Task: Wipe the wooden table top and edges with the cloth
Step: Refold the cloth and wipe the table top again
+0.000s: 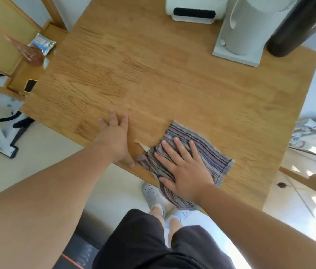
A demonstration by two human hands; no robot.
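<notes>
My right hand (184, 169) lies flat on the cloth (209, 150), palm down, with the fingers straight and spread, pointing away from me and a little to the left; it presses the cloth and does not grasp it. The cloth is striped and sits at the near edge of the wooden table (153, 74), toward the right side. It lies obliquely to this edge: the stripes and the longer side run from far-left to near-right, and the fringed end points to my right. The part under my palm is wrinkled and hangs over the near edge of the table, so I cannot tell its full length. A pale loop (141, 146) sticks out from the left corner of the cloth. My left hand (116, 136) is also open, resting flat on the bare wood just beside this corner, fingers pointing away from me, thumb at the table edge; I cannot tell if the thumb touches the cloth. At the far side of the table stand 3 things: a white appliance (196, 10), a white kettle (250, 26) on its base, and a dark cylinder (299, 26), all well apart from the cloth.
</notes>
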